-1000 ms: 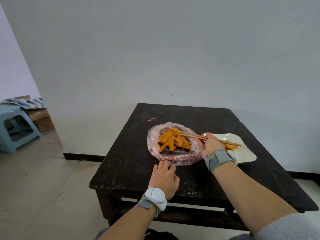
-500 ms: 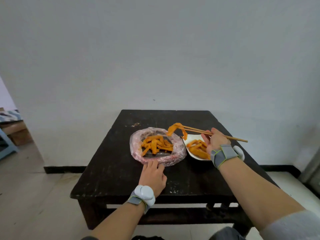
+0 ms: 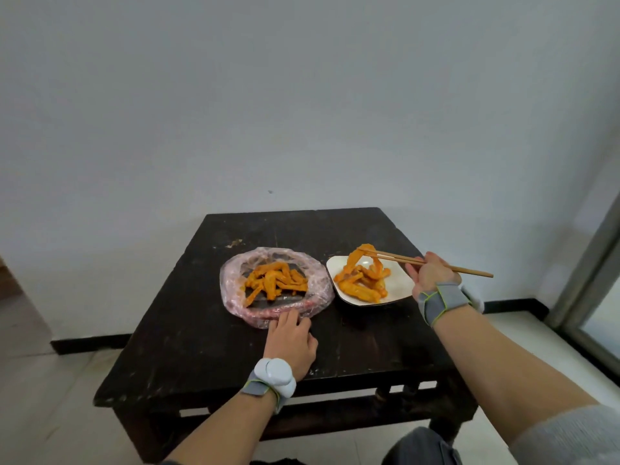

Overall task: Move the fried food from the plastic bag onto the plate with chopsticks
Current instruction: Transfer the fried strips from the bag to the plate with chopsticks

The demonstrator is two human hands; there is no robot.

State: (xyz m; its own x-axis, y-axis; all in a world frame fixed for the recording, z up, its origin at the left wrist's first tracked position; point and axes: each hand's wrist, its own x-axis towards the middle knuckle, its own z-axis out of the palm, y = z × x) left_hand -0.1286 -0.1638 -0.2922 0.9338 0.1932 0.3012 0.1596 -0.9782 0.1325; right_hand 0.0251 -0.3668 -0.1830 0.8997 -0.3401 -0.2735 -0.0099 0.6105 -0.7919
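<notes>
Right hand closed around a pair of wooden chopsticks, tips pinching a long, bent orange strip of fried food. Now carried over from above the plastic bag's right rim, where it hung half a second ago, to a spot above the white plate, lower ends drooping onto the pile of fried pieces already lying there. Left hand flat on the dark wooden surface, fingers loosely together and touching the near rim of the clear plastic bag, same as before. Inside the bag, spread open just left of the plate and nearly touching it, a heap of orange strips left to move. Grey straps on both wrists, a white puck-shaped sensor on the left one. Whole scene shifted rightward in view compared with earlier, stool and doorway at left no longer visible.
</notes>
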